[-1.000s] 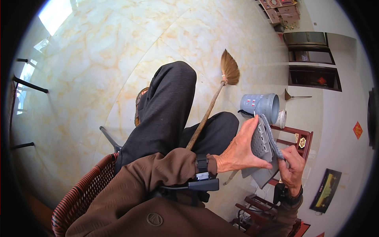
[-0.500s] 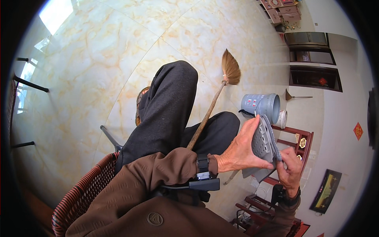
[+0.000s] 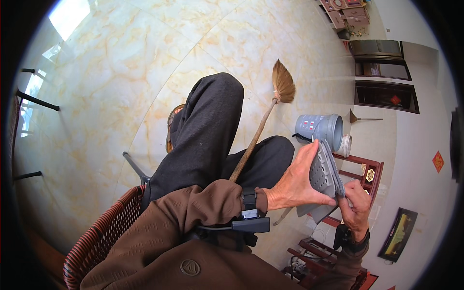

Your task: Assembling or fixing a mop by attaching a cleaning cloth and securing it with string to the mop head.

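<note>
A grey flat mop head (image 3: 323, 176), with a plate full of small holes and a fuzzy grey pad along its edge, is held up at the right. My left hand (image 3: 295, 181) is closed round its left side, thumb low and fingers high. At its lower right edge, my right hand (image 3: 355, 205) pinches the pad. A grey flap (image 3: 315, 210) hangs below the plate. Part of a thin pole (image 3: 282, 216) shows beneath my left wrist. A straw broom (image 3: 283, 83) lies with its wooden handle across my right leg.
Beyond the mop head, a grey-blue bucket (image 3: 319, 129) lies with its opening toward the right. Beside it is a small white container (image 3: 345, 145). Dark red wooden furniture (image 3: 377, 186) stands near the wall. I sit in a woven chair (image 3: 104, 232) on a marbled tile floor (image 3: 140, 63).
Almost nothing differs. My right hand has shifted very slightly at the edge of the mop head; both hands keep their hold.
</note>
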Motion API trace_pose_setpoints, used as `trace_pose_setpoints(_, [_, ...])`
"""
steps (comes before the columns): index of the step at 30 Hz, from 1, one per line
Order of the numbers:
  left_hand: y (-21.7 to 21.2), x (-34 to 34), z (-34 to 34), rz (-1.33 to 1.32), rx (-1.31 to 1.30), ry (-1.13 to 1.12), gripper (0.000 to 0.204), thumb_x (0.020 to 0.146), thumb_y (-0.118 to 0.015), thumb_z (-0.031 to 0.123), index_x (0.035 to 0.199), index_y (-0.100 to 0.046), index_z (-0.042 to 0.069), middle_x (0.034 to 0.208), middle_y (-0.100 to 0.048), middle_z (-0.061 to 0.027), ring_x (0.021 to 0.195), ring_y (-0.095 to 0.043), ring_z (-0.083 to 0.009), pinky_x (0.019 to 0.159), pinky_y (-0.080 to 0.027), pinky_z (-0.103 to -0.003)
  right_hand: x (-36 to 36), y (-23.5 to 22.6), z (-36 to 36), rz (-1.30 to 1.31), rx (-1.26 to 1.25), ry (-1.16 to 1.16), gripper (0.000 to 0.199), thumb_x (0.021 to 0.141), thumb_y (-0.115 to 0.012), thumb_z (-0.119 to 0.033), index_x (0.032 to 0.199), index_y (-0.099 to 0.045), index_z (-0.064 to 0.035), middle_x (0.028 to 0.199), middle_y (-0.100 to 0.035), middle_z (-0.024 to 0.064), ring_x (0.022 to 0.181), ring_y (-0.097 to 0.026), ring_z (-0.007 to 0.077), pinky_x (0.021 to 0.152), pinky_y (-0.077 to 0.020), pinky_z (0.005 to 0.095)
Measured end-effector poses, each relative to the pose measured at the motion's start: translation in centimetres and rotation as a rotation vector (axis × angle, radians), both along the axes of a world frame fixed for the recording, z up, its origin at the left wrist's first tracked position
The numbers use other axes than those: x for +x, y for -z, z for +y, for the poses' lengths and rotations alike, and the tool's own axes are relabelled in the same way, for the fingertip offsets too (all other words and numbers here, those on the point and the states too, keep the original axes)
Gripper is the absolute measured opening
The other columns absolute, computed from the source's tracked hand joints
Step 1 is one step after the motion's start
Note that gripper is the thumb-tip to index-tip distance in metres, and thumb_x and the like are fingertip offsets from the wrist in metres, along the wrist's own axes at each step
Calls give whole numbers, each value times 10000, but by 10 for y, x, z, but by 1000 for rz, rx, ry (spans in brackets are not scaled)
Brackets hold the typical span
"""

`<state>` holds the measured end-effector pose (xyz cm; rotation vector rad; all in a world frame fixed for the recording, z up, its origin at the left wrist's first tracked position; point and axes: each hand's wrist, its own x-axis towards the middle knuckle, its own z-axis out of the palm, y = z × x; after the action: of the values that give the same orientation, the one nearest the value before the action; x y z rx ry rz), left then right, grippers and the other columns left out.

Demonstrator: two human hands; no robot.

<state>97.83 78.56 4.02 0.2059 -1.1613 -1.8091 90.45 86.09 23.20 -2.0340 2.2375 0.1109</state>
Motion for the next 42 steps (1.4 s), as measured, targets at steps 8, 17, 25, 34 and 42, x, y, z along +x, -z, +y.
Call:
trace_pose_setpoints(8, [1, -1, -2, -21, 27, -12, 1349, 508, -964, 396, 1466, -172, -127, 1413, -337, -271, 1326, -388, -367, 1102, -369, -407, 3, 2, -2, 249, 39, -240, 387, 634, -706, 41, 1015, -678, -26, 824, -541, 102, 715, -552, 282, 602, -442, 380])
trace_pose_setpoints(17, [-3, 3, -5, 40, 38, -23, 1335, 529, -968, 304, 1534, -145, -6, 1434, -351, -225, 1309, -419, -326, 1073, -418, -412, 4, 9, 2, 246, -4, -242, 423, 613, -705, 39, 1030, -675, -22, 815, -529, 97, 709, -540, 275, 609, -437, 380])
trace_pose_setpoints(25, [1, 2, -7, 30, -92, -44, 1229, 532, -945, 344, 1535, -262, 153, 1384, -334, -307, 1282, -398, -456, 1070, -391, -463, 4, 7, 5, 259, -5, -242, 436, 606, -696, 30, 1038, -675, -18, 824, -535, 105, 710, -549, 282, 609, -439, 391])
trace_pose_setpoints(34, [-1, 4, -5, 70, -46, 26, 1126, 546, -944, 334, 1478, -347, 127, 1413, -338, -270, 1316, -367, -438, 1061, -407, -470, 19, -6, -7, -125, -95, 38, 447, 625, -672, -68, 1066, -666, 8, 866, -600, 133, 779, -623, 269, 689, -497, 332])
trace_pose_setpoints(42, [-6, 10, -6, 8, -47, 8, 1101, 572, -927, 246, 1483, -333, 72, 1426, -390, -213, 1329, -374, -374, 1053, -422, -436, 38, 9, -35, 257, -231, -196, 277, 640, -748, -28, 891, -634, -50, 772, -588, 90, 643, -561, 278, 572, -431, 372])
